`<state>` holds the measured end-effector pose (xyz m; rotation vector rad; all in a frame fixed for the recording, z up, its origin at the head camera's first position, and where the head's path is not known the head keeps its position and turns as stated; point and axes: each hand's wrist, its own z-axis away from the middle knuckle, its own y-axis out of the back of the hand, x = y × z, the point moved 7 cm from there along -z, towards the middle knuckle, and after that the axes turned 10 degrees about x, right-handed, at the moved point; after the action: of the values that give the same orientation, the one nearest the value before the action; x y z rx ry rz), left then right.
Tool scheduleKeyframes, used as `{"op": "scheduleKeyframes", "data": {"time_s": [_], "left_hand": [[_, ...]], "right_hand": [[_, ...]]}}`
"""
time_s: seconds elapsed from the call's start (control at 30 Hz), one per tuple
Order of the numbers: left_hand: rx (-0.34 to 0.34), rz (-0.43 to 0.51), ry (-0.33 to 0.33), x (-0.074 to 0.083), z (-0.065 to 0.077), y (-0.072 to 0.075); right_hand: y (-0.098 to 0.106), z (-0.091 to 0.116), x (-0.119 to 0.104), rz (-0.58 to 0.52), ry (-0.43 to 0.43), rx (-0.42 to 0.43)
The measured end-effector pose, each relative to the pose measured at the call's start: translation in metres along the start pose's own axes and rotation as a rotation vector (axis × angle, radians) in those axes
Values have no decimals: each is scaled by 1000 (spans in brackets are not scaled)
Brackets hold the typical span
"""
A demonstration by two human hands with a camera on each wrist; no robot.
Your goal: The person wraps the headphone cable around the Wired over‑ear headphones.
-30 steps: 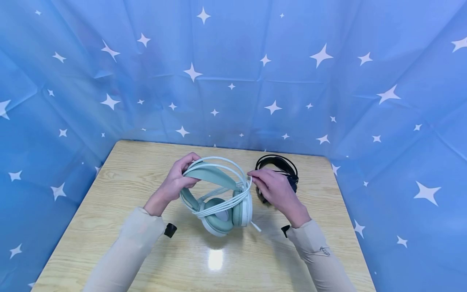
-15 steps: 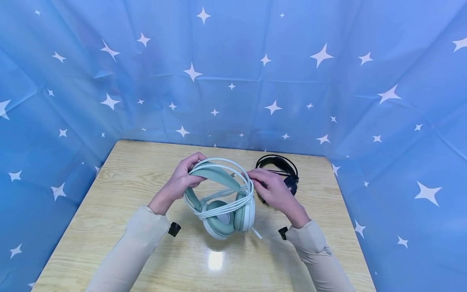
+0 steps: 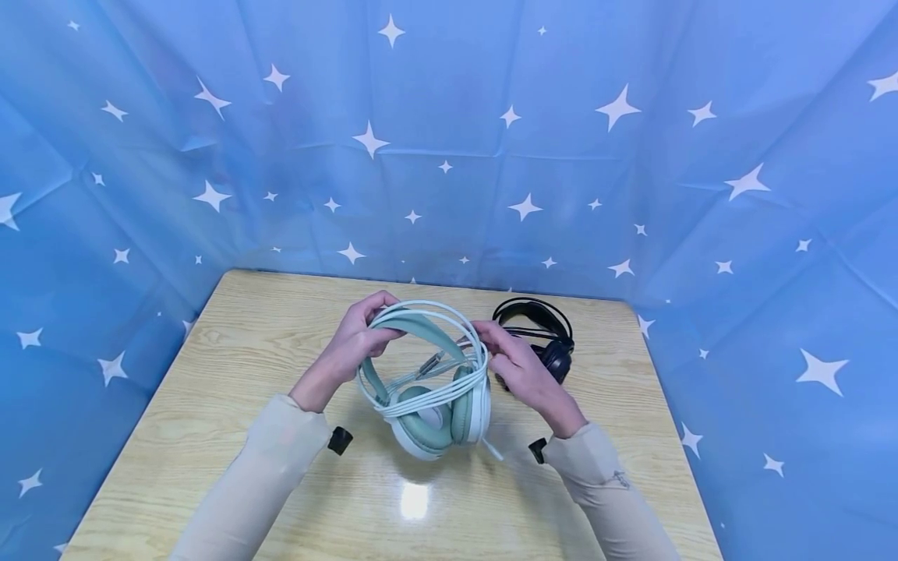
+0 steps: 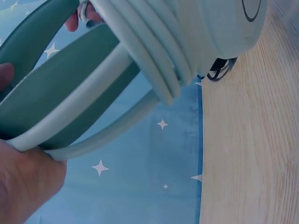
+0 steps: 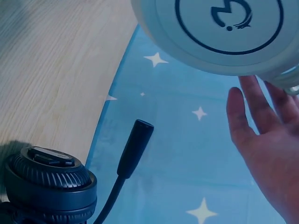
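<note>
A pale mint-green headset (image 3: 421, 421) with dark green padding is held above the wooden table, its light cable (image 3: 431, 401) wound several times around the headband and ear cups. My left hand (image 3: 354, 339) grips the headband from the left; its thumb side shows in the left wrist view. Beside the right ear cup, my right hand (image 3: 522, 362) reaches in behind the cable loops. Between its fingertips (image 4: 72, 22) a thin stretch of cable shows in the left wrist view. A cable plug (image 3: 429, 365) hangs inside the headband's arc. A white microphone boom (image 3: 493, 449) sticks out at lower right.
A black headset (image 3: 557, 358) lies on the table behind my right hand, its microphone boom (image 5: 135, 149) pointing up in the right wrist view. The wooden table (image 3: 231, 351) ends at a blue star-patterned curtain (image 3: 449, 156) behind and on both sides.
The headset and my left hand have shifted slightly right. My right fingers have moved left, in behind the cable loops, and the plug now shows inside the headband's arc.
</note>
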<state>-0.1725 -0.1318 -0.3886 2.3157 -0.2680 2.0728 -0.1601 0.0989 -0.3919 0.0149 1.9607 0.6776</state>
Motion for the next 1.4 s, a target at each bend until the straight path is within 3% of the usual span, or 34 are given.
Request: {"op": "scheduleKeyframes", "data": {"time_s": [0.13,0.4,0.6,0.77,1.1,1.23,1.4], "left_hand": [[31,-31,41,-1,-2,0],[78,-166,62,-3,-5,-1],[92,-232,30,1,-6,-3],[81,-230,-5,5,-7,-5],[84,-233,-12,6,-10,-3],[80,-199,8,6,-11,0],[55,-75,41,7,-16,5]], "right_hand": [[0,0,1,2,21,5],[0,0,9,147,48,12],[-2,2,19,-31,-86,12],[-2,3,27,-135,-166,30],[3,9,37,-114,-220,57],[0,18,41,-102,-271,29],[-11,27,42,-143,-295,-75]]}}
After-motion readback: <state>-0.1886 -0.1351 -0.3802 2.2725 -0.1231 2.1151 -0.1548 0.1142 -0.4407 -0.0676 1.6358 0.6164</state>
